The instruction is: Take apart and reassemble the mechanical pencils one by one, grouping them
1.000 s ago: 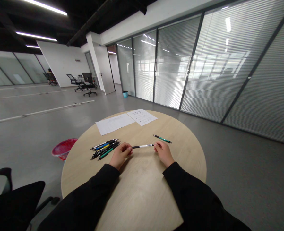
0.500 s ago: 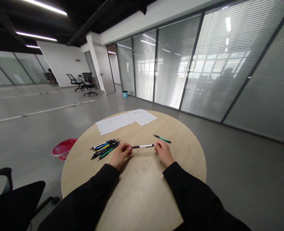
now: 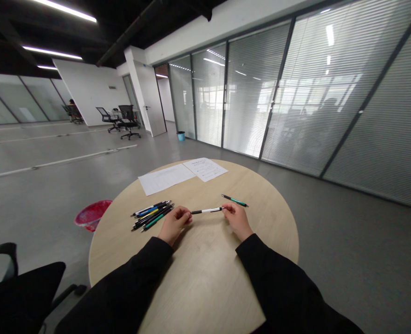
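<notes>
A white and black pen (image 3: 207,211) lies crosswise between my two hands, a little above the round table (image 3: 205,260). My left hand (image 3: 174,222) pinches its dark tip end. At the other end, the fingers of my right hand (image 3: 237,220) are closed on the black push-button end. Just left of my left hand is a pile of several pens (image 3: 152,215) in black, blue, yellow, white and green. Beyond my right hand, a single green and black pen (image 3: 235,200) rests on the tabletop.
Two printed paper sheets (image 3: 166,178) lie at the table's far side. A red basin (image 3: 92,214) is on the floor left of the table, with a black chair (image 3: 24,292) nearer to me. Further off stands a small blue bin (image 3: 180,135) by the glass wall.
The pen has turned slightly about its length, and its right end sits a touch higher. Both hands have otherwise stayed in place.
</notes>
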Tool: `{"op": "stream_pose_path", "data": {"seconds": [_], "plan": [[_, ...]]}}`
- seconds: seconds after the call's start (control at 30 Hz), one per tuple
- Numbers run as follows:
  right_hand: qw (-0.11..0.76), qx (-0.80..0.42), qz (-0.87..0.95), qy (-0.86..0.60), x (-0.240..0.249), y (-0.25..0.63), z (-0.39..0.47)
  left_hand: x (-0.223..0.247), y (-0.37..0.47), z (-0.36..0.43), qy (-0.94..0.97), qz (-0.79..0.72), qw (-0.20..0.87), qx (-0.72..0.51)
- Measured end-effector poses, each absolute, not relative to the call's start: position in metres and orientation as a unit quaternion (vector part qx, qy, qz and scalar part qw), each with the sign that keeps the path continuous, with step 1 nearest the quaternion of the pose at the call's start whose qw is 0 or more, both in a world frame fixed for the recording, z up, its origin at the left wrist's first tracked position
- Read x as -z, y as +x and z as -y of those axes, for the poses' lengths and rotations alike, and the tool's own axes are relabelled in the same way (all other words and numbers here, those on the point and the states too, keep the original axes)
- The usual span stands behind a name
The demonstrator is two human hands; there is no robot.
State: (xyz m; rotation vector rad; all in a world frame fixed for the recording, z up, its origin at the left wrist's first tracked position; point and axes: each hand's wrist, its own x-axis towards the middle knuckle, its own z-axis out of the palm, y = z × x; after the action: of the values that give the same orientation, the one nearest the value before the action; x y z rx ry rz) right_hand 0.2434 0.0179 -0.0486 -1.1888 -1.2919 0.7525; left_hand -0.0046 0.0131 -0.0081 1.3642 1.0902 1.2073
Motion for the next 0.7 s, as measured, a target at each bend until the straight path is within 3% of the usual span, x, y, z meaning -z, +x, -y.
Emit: {"op": "stream_pose_path", "data": {"seconds": [0.7], "plan": [[0.567, -0.321, 0.563, -0.509, 0.0444, 0.2437, -0.0144, 0.0112, -0.0059, -0.0147, 0.568, -0.451, 0.479, -0.495]]}}
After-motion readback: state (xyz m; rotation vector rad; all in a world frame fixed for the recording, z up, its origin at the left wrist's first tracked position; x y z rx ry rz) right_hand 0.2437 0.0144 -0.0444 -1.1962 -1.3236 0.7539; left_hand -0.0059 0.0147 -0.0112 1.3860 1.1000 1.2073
